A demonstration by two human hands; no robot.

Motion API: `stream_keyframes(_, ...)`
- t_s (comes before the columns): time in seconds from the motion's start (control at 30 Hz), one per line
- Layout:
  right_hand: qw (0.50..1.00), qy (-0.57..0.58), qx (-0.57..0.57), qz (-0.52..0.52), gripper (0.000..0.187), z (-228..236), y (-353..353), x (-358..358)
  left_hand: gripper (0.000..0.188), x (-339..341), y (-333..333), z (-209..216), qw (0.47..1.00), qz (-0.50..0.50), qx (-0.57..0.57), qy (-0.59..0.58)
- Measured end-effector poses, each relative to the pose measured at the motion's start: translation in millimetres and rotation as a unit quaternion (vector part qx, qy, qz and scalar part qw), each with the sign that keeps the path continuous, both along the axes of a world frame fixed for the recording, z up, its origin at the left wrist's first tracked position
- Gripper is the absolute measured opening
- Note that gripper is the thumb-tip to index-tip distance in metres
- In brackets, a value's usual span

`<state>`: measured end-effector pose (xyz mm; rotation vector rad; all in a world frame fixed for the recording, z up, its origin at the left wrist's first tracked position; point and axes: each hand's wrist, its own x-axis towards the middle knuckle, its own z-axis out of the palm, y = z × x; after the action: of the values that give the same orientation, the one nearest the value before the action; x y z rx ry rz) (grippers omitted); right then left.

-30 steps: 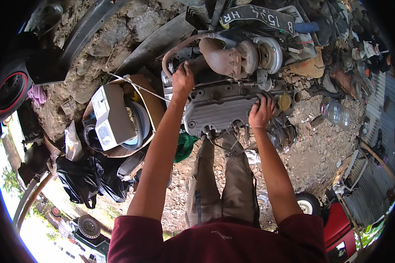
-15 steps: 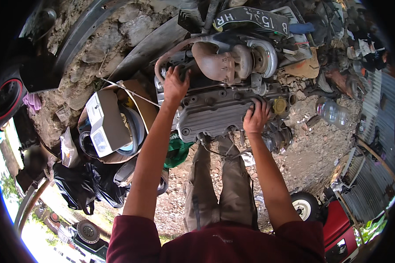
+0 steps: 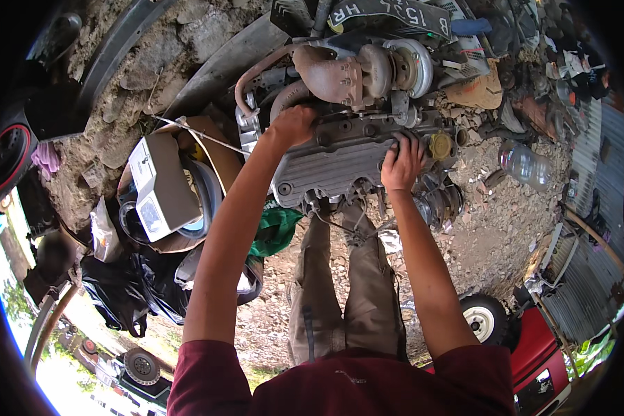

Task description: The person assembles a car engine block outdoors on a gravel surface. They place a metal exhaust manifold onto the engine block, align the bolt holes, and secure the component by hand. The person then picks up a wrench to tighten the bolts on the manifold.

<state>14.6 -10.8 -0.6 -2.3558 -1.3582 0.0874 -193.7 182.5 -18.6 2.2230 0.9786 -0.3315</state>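
2 hands rest on a grey ribbed metal engine cover (image 3: 340, 163) that sits on gravel ground (image 3: 478, 229) just in front of the person's legs. At the top edge, above the engine, lies a long dark plate with pale lettering (image 3: 392, 15), tilted down to the right. To the left of the engine a brown cardboard box (image 3: 218, 149) holds a pale rectangular carton with a printed label (image 3: 161, 184), lying slantwise across dark round parts. Below that box sits a heap of black plastic bags (image 3: 121, 291), and a crumpled green cloth (image 3: 276, 229) lies between the box and the engine. A clear plastic bottle (image 3: 527, 163) lies on the gravel to the right, well apart from the engine.

The left hand (image 3: 292, 126) is set on the cover's upper left corner, fingers curled over the edge beside a rusty brown cast manifold (image 3: 329, 73); it is closed around the edge, though how tight the grip is cannot be told. The right hand (image 3: 402, 163) lies on the cover's right end with fingers spread and bent over the top, near a yellow round cap (image 3: 440, 145). Both forearms reach straight forward from dark red sleeves (image 3: 340, 385). A red vehicle body with a small white-hubbed wheel (image 3: 484, 319) stands at the lower right.
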Motion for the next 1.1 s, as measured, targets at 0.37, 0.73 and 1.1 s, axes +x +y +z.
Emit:
stream_keyframes(0.37,1.0,-0.013,0.007,0.002,0.03,-4.1,-3.8,0.8,0.028,-3.2,3.1,6.8,0.993,-0.017,0.096,-0.068)
stream_keyframes(0.73,1.0,-0.013,0.012,-0.001,0.03,-6.1,-5.2,1.2,0.027,-6.7,-3.9,43.9,0.996,0.011,0.089,0.003)
stream_keyframes(1.1,1.0,-0.005,0.014,-0.006,0.032,-6.5,-4.7,2.8,0.02,24.5,-18.0,67.6,0.99,-0.028,0.121,0.061)
